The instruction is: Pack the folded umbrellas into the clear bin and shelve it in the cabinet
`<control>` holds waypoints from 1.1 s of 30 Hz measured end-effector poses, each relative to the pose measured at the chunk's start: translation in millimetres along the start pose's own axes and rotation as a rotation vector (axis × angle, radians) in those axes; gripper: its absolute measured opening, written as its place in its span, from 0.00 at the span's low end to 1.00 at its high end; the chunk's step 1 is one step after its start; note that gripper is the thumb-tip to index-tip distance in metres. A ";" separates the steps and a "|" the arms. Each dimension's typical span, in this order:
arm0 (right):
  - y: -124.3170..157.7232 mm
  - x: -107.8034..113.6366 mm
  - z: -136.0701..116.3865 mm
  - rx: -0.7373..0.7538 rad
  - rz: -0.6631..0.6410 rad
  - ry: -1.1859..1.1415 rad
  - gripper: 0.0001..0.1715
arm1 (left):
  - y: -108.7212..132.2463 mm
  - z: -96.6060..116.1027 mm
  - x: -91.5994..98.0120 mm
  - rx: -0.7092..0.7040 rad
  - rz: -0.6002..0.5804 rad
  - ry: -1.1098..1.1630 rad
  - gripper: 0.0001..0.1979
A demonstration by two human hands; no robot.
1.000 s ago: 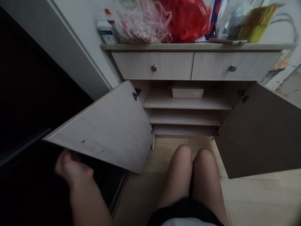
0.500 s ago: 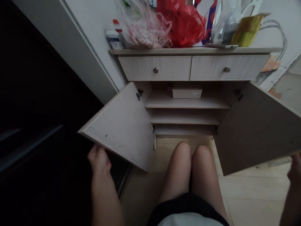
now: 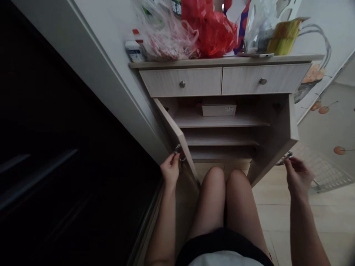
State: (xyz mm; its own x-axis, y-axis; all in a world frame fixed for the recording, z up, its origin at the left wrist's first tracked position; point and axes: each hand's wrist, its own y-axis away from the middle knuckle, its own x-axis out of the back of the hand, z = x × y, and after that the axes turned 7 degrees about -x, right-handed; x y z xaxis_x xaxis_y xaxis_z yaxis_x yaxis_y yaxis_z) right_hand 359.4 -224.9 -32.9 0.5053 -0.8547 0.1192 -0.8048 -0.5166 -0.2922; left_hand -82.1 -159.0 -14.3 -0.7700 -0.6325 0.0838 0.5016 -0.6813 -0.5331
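Note:
A pale wood cabinet (image 3: pixel 222 61) stands in front of me with both lower doors swung partway out. My left hand (image 3: pixel 170 170) pinches the round metal knob on the left door (image 3: pixel 174 132). My right hand (image 3: pixel 298 176) grips the metal handle of the right door (image 3: pixel 280 140). Inside are three shelves (image 3: pixel 222 122); a flat white box (image 3: pixel 219 108) sits on the top one. My bare knees (image 3: pixel 226 184) are between the two doors.
Two shut drawers (image 3: pixel 183 81) with round knobs sit above the doors. Plastic bags, red (image 3: pixel 213 33) and pink-white (image 3: pixel 166 37), plus a small bottle (image 3: pixel 133 50) crowd the cabinet top. A dark doorway (image 3: pixel 55 147) lies left; tiled floor and a white rack (image 3: pixel 324 170) right.
Both doors have swung inward from wide open. My left hand moved from the door's lower edge to its knob, and my right hand came into view on the right handle.

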 end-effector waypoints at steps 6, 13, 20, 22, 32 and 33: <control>18.6 -40.2 -21.5 0.072 -0.109 -0.031 0.23 | -2.4 13.0 -65.4 -0.074 -0.269 0.090 0.15; 29.1 -105.2 -37.8 0.095 -0.226 -0.114 0.23 | -13.8 11.7 -124.0 -0.108 -0.379 0.086 0.12; 25.7 -177.8 -51.9 0.080 -0.336 -0.126 0.25 | -25.7 11.2 -159.4 -0.133 -0.416 0.071 0.13; 21.7 -196.2 -53.1 0.088 -0.352 -0.143 0.26 | -29.6 11.6 -168.8 -0.151 -0.424 0.033 0.13; -0.4 -262.6 -51.9 0.140 -0.348 -0.187 0.25 | -53.5 19.2 -207.3 -0.252 -0.488 -0.253 0.16; -2.9 -267.7 -51.9 0.137 -0.356 -0.182 0.25 | -56.2 19.2 -210.7 -0.256 -0.498 -0.267 0.16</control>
State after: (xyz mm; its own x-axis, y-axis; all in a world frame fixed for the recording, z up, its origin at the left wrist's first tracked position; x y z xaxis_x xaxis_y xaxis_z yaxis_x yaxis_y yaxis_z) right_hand 210.3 2.7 -14.7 0.8009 -0.5948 0.0697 -0.5274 -0.7556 -0.3885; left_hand 59.5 5.5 14.2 -0.7458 -0.3538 0.5644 -0.0287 -0.8295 -0.5578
